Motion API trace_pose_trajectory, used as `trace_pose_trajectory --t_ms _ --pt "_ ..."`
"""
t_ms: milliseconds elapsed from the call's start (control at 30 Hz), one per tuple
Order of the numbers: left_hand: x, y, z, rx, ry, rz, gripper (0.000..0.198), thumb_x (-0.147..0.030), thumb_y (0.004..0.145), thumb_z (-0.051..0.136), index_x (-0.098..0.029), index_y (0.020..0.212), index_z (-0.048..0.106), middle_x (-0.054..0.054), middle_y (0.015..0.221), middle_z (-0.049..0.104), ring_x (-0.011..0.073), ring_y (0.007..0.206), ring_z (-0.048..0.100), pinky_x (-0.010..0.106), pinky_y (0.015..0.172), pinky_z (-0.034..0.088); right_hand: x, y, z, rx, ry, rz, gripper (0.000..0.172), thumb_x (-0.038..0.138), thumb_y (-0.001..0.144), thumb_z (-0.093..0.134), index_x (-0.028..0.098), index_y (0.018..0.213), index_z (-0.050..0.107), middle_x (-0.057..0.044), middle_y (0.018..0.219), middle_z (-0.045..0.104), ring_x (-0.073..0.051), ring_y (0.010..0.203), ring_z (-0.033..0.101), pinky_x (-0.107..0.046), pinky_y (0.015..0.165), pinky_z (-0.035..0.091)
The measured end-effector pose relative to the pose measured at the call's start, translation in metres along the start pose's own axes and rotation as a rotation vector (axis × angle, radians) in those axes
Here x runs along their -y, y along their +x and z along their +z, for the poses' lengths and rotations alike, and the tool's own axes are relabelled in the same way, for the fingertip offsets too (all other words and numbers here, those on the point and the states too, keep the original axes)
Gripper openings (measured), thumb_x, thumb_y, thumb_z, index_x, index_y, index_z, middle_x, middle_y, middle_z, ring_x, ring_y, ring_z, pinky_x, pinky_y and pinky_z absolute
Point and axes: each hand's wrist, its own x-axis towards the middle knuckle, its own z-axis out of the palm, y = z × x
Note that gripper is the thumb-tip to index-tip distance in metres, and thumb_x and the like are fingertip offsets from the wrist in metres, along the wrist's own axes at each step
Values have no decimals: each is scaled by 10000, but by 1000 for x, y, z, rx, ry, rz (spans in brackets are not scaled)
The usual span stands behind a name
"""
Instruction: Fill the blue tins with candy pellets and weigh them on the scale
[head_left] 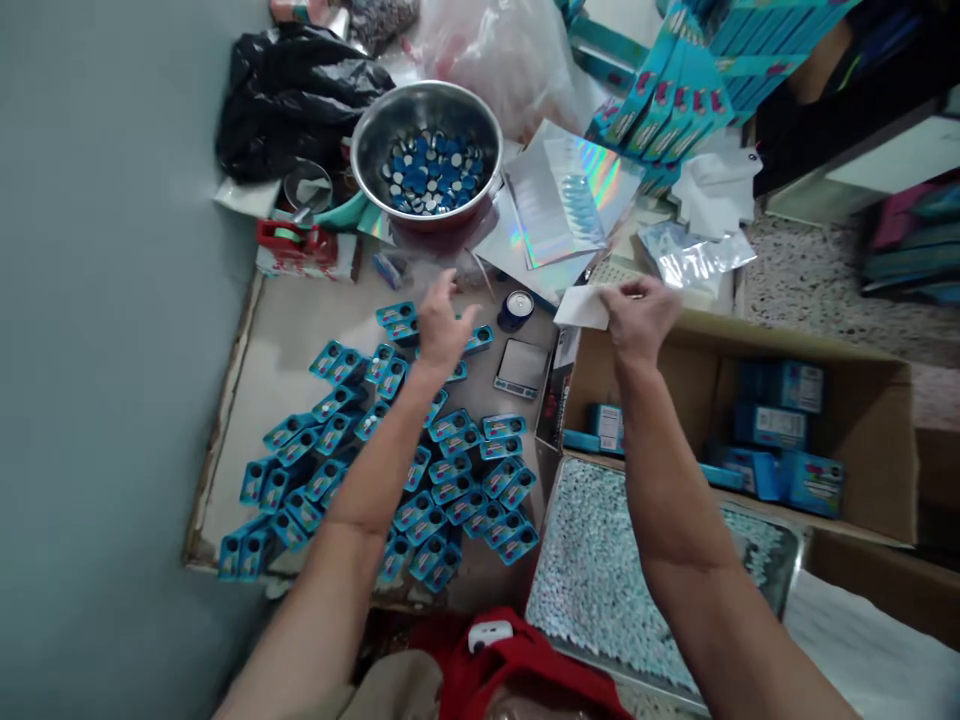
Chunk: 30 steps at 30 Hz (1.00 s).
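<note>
My left hand (444,325) reaches over the table with its fingers apart and nothing in them. Under and around it stand many small blue boxes (454,425) with round holes in their tops. Between the thumb and fingers of my right hand (643,312) is a small white sheet of paper (583,307), above the corner of a cardboard box. A dark blue can (516,310) and a small digital scale (522,367) lie between my two hands. Beyond my left hand is a steel bowl (363,150) of blue and silver round caps (435,172).
A cardboard box (877,430) holding blue cartons (769,425) stands on the right. In front of it is a metal tray with small pale pieces (585,540). A red tape dispenser (296,245), a black bag (292,100) and shiny sheets (551,200) lie at the back.
</note>
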Motion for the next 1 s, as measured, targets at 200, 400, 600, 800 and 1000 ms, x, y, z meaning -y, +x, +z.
trace_pose_trajectory --t_ms 200,400,600,800,1000 --pt "19 5 71 199 257 -55 837 -42 609 1023 -197 1376 725 189 1531 619 481 1542 434 628 1341 305 31 23 48 132 -233 -380 102 134 884 651 200 880 729 -114 1093 739 -282 982 687 -403 907 524" --pt "39 51 90 476 419 35 789 -228 614 1079 -239 1344 781 138 1464 711 441 1424 583 506 1223 456 54 45 81 746 -339 -649 168 -7 849 748 149 791 763 -95 967 775 -203 917 632 -309 818 388" --pt "62 64 111 539 324 79 763 -168 689 987 -185 1417 763 109 1318 814 384 1276 725 389 1073 546 63 72 100 877 -381 -583 212 -109 777 808 102 757 811 60 562 561 -95 646 413 -310 742 238" --pt "66 63 113 510 430 82 621 -207 709 956 -192 1313 815 115 1260 832 405 1250 741 397 1032 549 74 82 120 948 -433 -486 355 -148 645 848 114 527 640 145 431 219 -60 619 333 -309 748 228" --pt "56 52 110 458 473 135 616 -295 777 942 -281 1376 798 116 1225 833 432 1298 701 497 1154 446 48 68 104 793 -478 -291 154 57 828 815 102 722 713 65 575 553 -78 668 516 -261 691 298"
